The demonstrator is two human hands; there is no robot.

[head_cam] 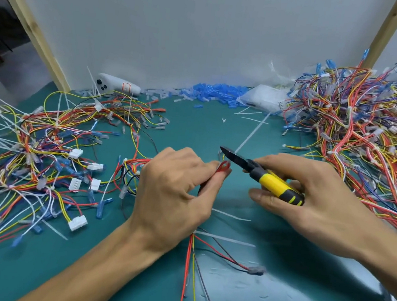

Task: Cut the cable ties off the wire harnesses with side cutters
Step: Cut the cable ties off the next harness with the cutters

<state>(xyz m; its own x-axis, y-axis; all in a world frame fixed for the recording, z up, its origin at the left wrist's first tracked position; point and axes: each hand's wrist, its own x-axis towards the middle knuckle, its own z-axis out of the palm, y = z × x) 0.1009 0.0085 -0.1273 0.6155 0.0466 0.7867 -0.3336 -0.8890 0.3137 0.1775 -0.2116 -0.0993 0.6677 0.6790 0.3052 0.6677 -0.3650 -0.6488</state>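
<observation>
My left hand (175, 194) grips a wire harness (192, 267) over the middle of the green mat; a red wire loop (224, 166) sticks out past its fingertips. Red, yellow and black wires trail from under that hand toward the near edge. My right hand (309, 201) holds yellow-and-black side cutters (263, 176), whose dark jaws (228, 152) point left, just above and right of the red loop. A white cable tie (250, 136) lies beyond the jaws. Whether the jaws touch a tie is not visible.
A spread of harnesses (45, 156) with white connectors and loose ties covers the left of the mat (275, 293). A tall tangled heap of harnesses (365, 133) fills the right. Blue sleeves (213, 93), a plastic bag (261, 100) and a white device (116, 85) line the back wall.
</observation>
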